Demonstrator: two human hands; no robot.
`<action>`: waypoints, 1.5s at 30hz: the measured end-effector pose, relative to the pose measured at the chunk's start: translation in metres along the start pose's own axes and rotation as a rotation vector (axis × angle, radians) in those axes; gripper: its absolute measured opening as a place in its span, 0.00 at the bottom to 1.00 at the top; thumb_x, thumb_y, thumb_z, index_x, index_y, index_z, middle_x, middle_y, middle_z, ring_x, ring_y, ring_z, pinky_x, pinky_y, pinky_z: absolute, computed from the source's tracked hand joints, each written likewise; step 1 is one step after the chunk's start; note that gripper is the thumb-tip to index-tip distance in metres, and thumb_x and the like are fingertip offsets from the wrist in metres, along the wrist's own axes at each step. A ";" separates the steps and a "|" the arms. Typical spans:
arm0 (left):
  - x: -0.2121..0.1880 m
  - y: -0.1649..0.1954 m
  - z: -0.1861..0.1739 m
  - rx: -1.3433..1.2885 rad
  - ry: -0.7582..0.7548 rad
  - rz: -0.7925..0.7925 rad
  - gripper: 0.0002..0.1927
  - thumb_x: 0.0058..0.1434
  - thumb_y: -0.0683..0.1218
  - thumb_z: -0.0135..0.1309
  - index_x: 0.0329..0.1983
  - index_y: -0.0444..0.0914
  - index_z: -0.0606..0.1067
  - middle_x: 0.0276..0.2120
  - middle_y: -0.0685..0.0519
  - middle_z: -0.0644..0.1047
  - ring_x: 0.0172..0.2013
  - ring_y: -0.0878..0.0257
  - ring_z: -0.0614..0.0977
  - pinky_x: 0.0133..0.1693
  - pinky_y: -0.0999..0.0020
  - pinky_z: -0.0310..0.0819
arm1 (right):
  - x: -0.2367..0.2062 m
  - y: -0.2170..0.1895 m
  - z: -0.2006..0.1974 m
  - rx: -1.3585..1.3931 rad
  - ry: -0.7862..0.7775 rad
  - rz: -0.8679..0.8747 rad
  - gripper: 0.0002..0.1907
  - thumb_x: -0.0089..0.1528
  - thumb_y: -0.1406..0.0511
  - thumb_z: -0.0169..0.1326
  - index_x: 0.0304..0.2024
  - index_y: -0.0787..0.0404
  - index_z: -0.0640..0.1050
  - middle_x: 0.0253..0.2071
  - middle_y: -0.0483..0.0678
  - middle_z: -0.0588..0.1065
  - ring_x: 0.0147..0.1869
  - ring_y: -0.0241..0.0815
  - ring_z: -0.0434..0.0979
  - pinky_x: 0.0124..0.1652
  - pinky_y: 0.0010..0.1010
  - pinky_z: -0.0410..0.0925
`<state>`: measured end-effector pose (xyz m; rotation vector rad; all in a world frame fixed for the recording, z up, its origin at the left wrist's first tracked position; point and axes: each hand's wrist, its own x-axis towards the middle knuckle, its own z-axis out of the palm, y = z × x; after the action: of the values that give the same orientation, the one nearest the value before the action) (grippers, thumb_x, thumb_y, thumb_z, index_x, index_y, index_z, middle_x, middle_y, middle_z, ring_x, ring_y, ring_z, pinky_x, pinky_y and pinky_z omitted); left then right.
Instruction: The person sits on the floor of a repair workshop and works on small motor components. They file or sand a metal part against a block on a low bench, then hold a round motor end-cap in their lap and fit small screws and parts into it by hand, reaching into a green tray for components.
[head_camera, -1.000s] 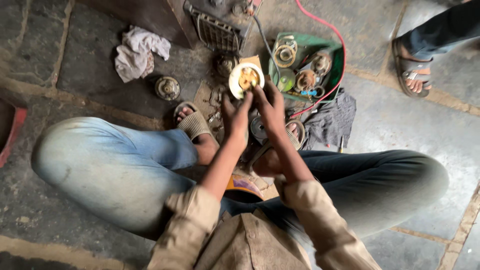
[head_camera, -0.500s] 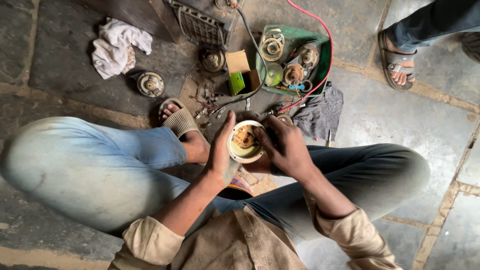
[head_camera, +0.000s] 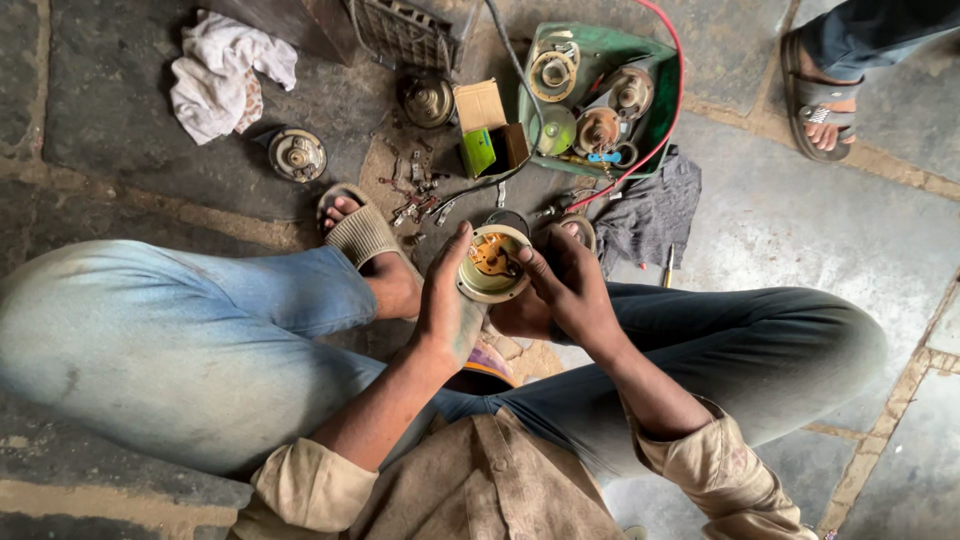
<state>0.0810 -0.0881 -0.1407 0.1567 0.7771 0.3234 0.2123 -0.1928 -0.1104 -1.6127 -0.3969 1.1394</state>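
I sit cross-legged on a stone floor. My left hand (head_camera: 447, 305) grips a round cream-coloured motor housing (head_camera: 482, 285) with copper and orange parts inside, held above my lap. My right hand (head_camera: 565, 290) holds its right side, with thumb and fingertips reaching into the open centre. Both hands are dark with grease.
A green tray (head_camera: 660, 95) with several round motor parts stands ahead, with a red hose looping around it. Beside it lie a small cardboard box (head_camera: 487, 125), a dark grey rag (head_camera: 650, 215), loose screws (head_camera: 415, 195), a round metal part (head_camera: 297, 155) and a white cloth (head_camera: 225, 75). Another person's sandalled foot (head_camera: 825, 110) stands at the upper right.
I have pulled the round housing from out near the tray back to my lap. My view has dropped closer to the hands.
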 end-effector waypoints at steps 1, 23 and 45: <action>0.001 0.000 -0.001 0.030 0.019 0.021 0.25 0.68 0.58 0.50 0.59 0.36 0.72 0.52 0.50 0.78 0.53 0.60 0.79 0.57 0.60 0.71 | 0.001 0.001 0.000 -0.009 -0.015 0.012 0.10 0.71 0.63 0.54 0.42 0.63 0.70 0.30 0.39 0.65 0.32 0.27 0.61 0.29 0.21 0.57; 0.000 -0.001 -0.008 0.178 0.154 0.081 0.20 0.62 0.47 0.54 0.56 0.36 0.69 0.49 0.47 0.75 0.50 0.59 0.78 0.52 0.62 0.74 | -0.003 -0.024 0.016 -0.839 0.221 -0.828 0.13 0.59 0.74 0.65 0.45 0.62 0.78 0.43 0.50 0.77 0.44 0.49 0.81 0.41 0.34 0.74; -0.004 0.004 -0.002 0.530 0.081 0.328 0.16 0.67 0.46 0.52 0.54 0.33 0.73 0.45 0.48 0.78 0.45 0.63 0.80 0.45 0.70 0.77 | -0.007 -0.022 0.013 -1.167 0.003 -0.975 0.31 0.53 0.67 0.63 0.59 0.68 0.75 0.52 0.55 0.76 0.49 0.48 0.81 0.46 0.37 0.76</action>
<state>0.0757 -0.0858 -0.1385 0.7788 0.9058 0.4296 0.2040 -0.1828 -0.0875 -1.9154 -1.8388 0.0587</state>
